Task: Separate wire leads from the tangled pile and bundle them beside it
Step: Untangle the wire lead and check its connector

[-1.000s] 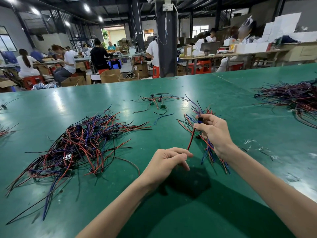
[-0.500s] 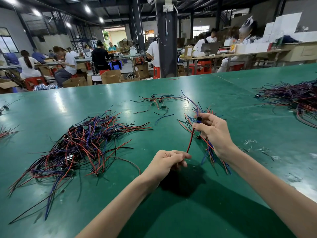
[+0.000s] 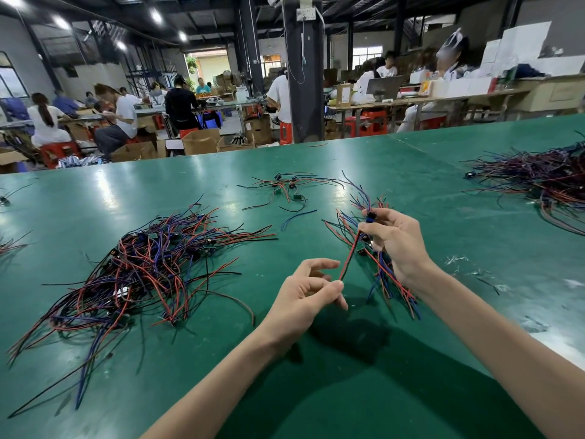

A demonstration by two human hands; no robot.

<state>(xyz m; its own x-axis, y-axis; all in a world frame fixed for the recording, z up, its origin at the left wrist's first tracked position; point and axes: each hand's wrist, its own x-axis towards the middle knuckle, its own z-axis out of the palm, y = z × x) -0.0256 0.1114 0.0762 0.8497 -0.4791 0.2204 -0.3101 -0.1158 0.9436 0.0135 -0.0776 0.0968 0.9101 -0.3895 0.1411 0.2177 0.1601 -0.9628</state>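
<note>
While the right grip (image 3: 395,245) is raised above the green counter (image 3: 474,242), its thumb and fingers curl round the top of a red wire lead (image 3: 348,255), pinching it at a small dark blue piece on that end. The lead is thin, straight and taut, slanting down and left to the left grip (image 3: 304,293). Its lower tip meets the thumb there, with the forefinger curved just above; whether this grip is clenched on the tip or only touching it I cannot tell. Under the right grip lies a loose bundle (image 3: 346,224) of red, blue and black leads. The tangled pile (image 3: 142,267) sprawls well apart on the left, its mixed strands crossing every way.
</note>
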